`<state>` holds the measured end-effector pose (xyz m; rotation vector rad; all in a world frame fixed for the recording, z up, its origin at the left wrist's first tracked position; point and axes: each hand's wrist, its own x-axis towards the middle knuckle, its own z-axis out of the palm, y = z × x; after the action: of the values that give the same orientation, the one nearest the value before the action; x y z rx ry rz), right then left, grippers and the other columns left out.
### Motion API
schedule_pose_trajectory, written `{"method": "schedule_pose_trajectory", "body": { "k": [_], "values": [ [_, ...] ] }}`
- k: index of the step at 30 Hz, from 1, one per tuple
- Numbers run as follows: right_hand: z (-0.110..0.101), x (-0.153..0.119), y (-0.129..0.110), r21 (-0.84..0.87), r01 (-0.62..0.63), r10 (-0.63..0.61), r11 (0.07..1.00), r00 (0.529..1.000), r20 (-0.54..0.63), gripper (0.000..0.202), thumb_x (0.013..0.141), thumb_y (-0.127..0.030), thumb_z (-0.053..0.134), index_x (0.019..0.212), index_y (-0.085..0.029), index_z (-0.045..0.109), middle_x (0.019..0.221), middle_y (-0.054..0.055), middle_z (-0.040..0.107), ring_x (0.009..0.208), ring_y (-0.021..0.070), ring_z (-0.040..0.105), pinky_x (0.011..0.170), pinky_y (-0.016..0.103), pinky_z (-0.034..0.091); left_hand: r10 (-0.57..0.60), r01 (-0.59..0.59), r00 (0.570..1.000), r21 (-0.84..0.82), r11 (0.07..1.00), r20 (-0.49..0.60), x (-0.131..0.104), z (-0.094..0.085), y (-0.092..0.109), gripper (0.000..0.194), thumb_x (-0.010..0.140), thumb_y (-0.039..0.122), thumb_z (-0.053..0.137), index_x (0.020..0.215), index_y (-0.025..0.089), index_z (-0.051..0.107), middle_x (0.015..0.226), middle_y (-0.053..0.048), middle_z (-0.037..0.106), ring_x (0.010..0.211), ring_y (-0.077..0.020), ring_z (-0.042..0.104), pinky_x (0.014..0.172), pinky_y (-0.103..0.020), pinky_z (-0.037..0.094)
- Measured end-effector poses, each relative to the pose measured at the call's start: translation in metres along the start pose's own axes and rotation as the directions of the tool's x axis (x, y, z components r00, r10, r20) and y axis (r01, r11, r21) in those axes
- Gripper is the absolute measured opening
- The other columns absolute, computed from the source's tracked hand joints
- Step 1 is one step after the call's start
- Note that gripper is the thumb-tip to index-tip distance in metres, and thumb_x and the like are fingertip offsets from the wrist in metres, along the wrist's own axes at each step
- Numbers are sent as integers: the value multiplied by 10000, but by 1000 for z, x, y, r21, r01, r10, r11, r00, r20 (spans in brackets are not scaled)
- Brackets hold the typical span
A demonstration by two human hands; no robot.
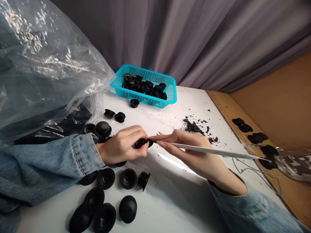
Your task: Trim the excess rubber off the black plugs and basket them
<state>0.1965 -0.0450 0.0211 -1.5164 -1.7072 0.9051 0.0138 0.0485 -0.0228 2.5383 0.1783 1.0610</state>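
My left hand [127, 142] is closed around a small black ribbed plug [141, 142], pinched between thumb and fingers. My right hand [191, 145] grips what look like long pale tweezers [213, 150], their length reaching back to the right past the wrist. One tip meets the plug at my left fingertips; another thin point shows just above. My fingers hide part of the plug. Below my left hand lie several loose black plugs [128, 178], some with the hollow side up and one domed cap [128, 209]. More plugs [103, 128] sit behind my left wrist.
A turquoise basket [174, 92] with several black plugs stands at the back. Black scraps [194, 127] are heaped beyond my right hand. A large clear plastic bag [48, 64] fills the left. Black pieces [255, 138] and a cable [257, 170] lie along the right edge.
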Motion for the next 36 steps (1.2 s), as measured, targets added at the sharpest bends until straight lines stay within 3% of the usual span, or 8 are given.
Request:
{"method": "schedule_pose_trajectory", "body": {
  "k": [6, 10, 12, 19, 26, 31, 33, 36],
  "values": [
    [0, 1, 1, -72, 58, -58, 996, 998, 1, 162, 865, -287, 562, 748, -188, 614, 979, 69, 726, 620, 153, 641, 482, 269, 440, 11, -11, 1000, -3, 1000, -2, 0, 0, -1, 71, 776, 48, 504, 763, 116, 522, 656, -44, 543, 607, -121, 500, 563, -237, 450],
    [4, 0, 4, -161, 182, -188, 970, 982, -24, 105, 866, -199, 553, 787, -180, 619, 866, 38, 741, 400, 63, 481, 398, 225, 383, -1, 1, 1000, 0, 1000, 9, 0, 0, -1, 66, 781, 57, 506, 758, 117, 521, 657, -39, 544, 608, -116, 498, 564, -231, 447],
    [9, -1, 6, -227, 252, -269, 941, 962, -48, 83, 866, -155, 548, 820, -189, 607, 856, 31, 737, 421, 65, 497, 402, 216, 390, -25, 25, 1000, 4, 1000, 18, 0, 0, -2, 70, 787, 65, 501, 754, 124, 519, 649, -26, 539, 592, -108, 491, 553, -222, 439],
    [31, 0, 21, -357, 494, -570, 793, 809, -146, 158, 844, -3, 511, 892, -150, 541, 931, 142, 696, 815, 176, 649, 686, 302, 541, -113, 112, 994, 32, 993, 15, -1, 0, -4, 68, 781, 91, 521, 732, 138, 522, 641, 3, 531, 570, -91, 492, 541, -202, 427],
    [40, 6, 38, -419, 596, -699, 685, 699, -149, 182, 843, 5, 502, 952, -140, 520, 973, 160, 671, 799, 193, 620, 644, 349, 525, -150, 149, 988, 24, 988, 25, 0, -1, -3, 70, 783, 96, 528, 724, 133, 522, 626, 18, 499, 553, -82, 477, 532, -193, 417],
    [40, 10, 41, -248, 420, -476, 873, 845, -243, 128, 867, -119, 492, 779, -191, 552, 989, 121, 698, 826, 214, 659, 659, 357, 522, -95, 95, 995, -7, 995, 29, 1, -2, -1, 99, 790, 79, 508, 715, 143, 501, 634, 21, 487, 562, -80, 467, 535, -190, 417],
    [34, 9, 34, -211, 335, -387, 918, 873, -295, 136, 876, -152, 496, 761, -192, 557, 972, 115, 710, 781, 204, 678, 602, 323, 521, -85, 85, 996, -1, 996, 13, 1, -3, 0, 106, 786, 74, 509, 708, 144, 492, 633, 20, 477, 565, -83, 464, 534, -194, 418],
    [23, 2, 22, 61, 105, -79, 993, 939, -335, 193, 859, -259, 571, 679, -189, 558, 869, 98, 729, 799, 217, 689, 561, 287, 505, -56, 56, 998, 4, 998, 0, 1, -4, 0, 90, 782, 73, 515, 728, 141, 493, 653, 8, 488, 590, -91, 480, 550, -203, 436]
  ]
}}
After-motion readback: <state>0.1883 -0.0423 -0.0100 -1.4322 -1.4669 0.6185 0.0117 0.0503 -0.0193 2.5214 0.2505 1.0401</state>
